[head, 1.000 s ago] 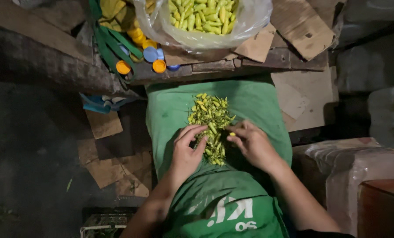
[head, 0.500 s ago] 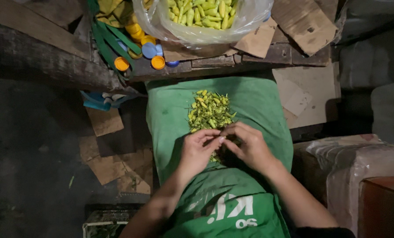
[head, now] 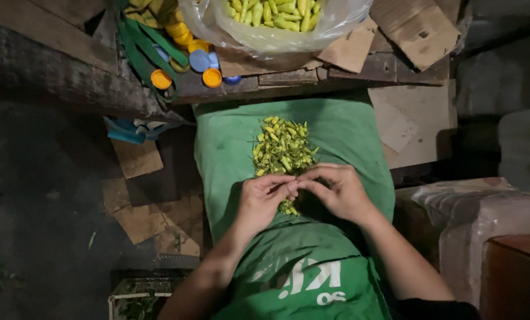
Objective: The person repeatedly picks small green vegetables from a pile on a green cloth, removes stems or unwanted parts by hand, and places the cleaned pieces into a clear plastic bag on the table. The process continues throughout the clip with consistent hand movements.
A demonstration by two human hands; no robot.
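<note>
A heap of small yellow-green chilli peppers (head: 281,147) lies on the green cloth (head: 336,133) spread over my lap. My left hand (head: 262,201) and my right hand (head: 336,192) meet fingertip to fingertip at the near end of the heap, pinching one small pepper between them; the pepper itself is mostly hidden by the fingers. A few more peppers (head: 286,208) show just below my left fingers.
A clear plastic bag of larger yellow-green peppers (head: 277,21) sits on the wooden ledge (head: 51,71) ahead, beside orange and blue bottle caps (head: 200,62) and green straps. Cardboard scraps (head: 137,157) lie on the dark floor at left. Wrapped bundles (head: 478,219) stand at right.
My hands drew together from apart on the heap and now pinch one pepper between their fingertips. The view has shifted slightly.
</note>
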